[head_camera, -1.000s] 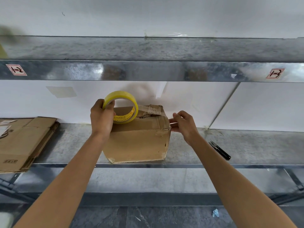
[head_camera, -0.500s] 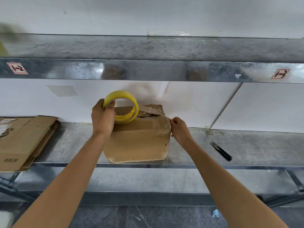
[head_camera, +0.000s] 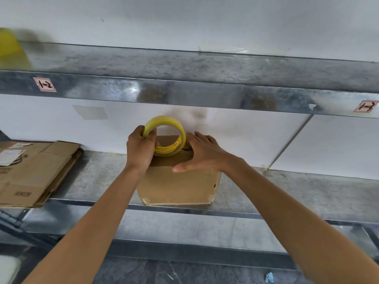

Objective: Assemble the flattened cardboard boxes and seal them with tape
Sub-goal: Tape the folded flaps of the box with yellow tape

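On the top of a small brown cardboard box (head_camera: 178, 185), right under the fingers of both hands, stands a yellow roll of packing tape (head_camera: 165, 138), upright on its edge with its open core facing the camera; the left hand (head_camera: 141, 149) grips the roll's left side, its fingers (head_camera: 150, 133) curled over the rim and into the core, clamped on the tape; the right hand (head_camera: 205, 154) lies flat on the box top just to the right of the roll, its fingers (head_camera: 202, 137) straight and slightly spread, pointing toward the white wall, the thumb stretched leftward along the box's upper front edge; whether the right index finger touches the roll cannot be told, though it sits just beside it; the tape strip itself is hidden beneath the right palm. Below both sets of fingers the box rests on a grey galvanised metal shelf (head_camera: 287, 191), its front face near the shelf's front lip, the lower corners frayed. Well to the left of the left fingers, a stack of flattened brown cardboard boxes (head_camera: 34, 173) lies on the same shelf, a white label on the top sheet. Above the fingers runs a second metal shelf (head_camera: 184, 91); its front rail carries a red-and-white sticker (head_camera: 44, 84) at the left and another (head_camera: 366, 106) at the right; a blurred yellow object (head_camera: 10, 46) sits at its far left end.
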